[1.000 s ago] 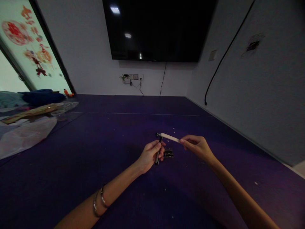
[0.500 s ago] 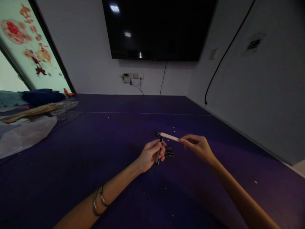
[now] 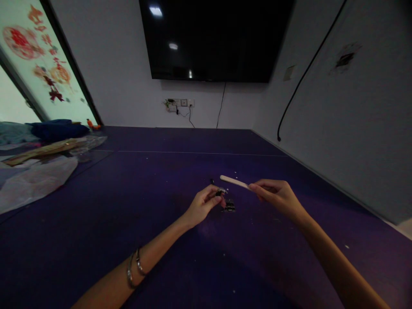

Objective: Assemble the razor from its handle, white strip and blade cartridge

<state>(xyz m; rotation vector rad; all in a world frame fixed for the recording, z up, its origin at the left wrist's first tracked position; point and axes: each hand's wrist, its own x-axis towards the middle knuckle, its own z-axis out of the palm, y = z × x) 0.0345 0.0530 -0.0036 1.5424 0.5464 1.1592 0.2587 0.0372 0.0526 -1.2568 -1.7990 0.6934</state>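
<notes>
1 dark pc. point(image 3: 221, 191) re-angled vs prev, L hand point(image 3: 203, 204) | stick point(image 3: 234, 182), R hand point(image 3: 279, 195)

small object point(image 3: 221, 192): partly hidden by left hand point(image 3: 200, 208) (details too small) | television point(image 3: 212, 43): top cut off

The pale stick point(image 3: 234, 182) is of bare wood, smooth and matt. The small dark piece point(image 3: 221, 192) shows a bright, shiny edge, perhaps metal or glossy plastic, too tiny to be sure. The bangles point(image 3: 129, 277) are polished silvery metal. The purple floor point(image 3: 154, 253) is smooth with a dull sheen, the television screen point(image 3: 212, 38) glossy, the wall point(image 3: 106, 64) matt, the blue bundle point(image 3: 58, 130) soft cloth.
</notes>
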